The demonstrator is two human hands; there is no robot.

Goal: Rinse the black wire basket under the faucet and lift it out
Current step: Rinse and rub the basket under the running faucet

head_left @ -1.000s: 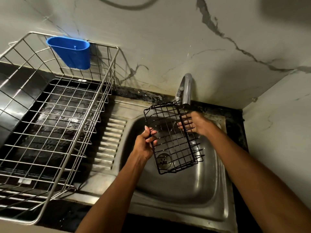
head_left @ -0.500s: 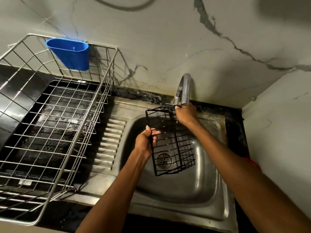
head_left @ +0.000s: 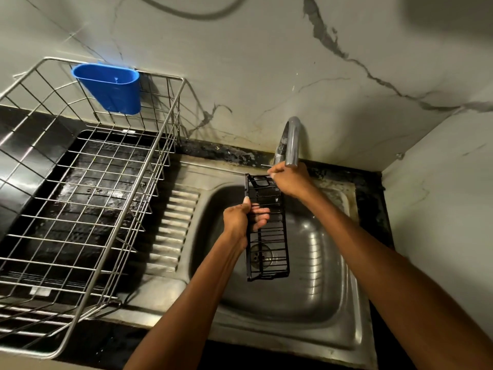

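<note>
The black wire basket (head_left: pixel 270 236) hangs upright and nearly edge-on over the steel sink (head_left: pixel 269 333), above the drain. My left hand (head_left: pixel 241 220) grips its left rim, thumb on the outside and fingers curled through the wires. My right hand (head_left: pixel 289 180) is off the basket, at the foot of the curved grey faucet (head_left: pixel 292 140). Its fingertips are curled on the small faucet lever just above the basket's top corner. I see no water coming from the spout.
A large steel wire dish rack (head_left: pixel 88 209) fills the counter on the left, with a blue plastic cup (head_left: pixel 110 88) hooked on its back rim. The ribbed drainboard (head_left: pixel 176 231) lies between rack and sink. Marbled walls close in behind and on the right.
My right hand let go of the basket and went up to the faucet lever. My left hand turned the basket from broadside to nearly edge-on.
</note>
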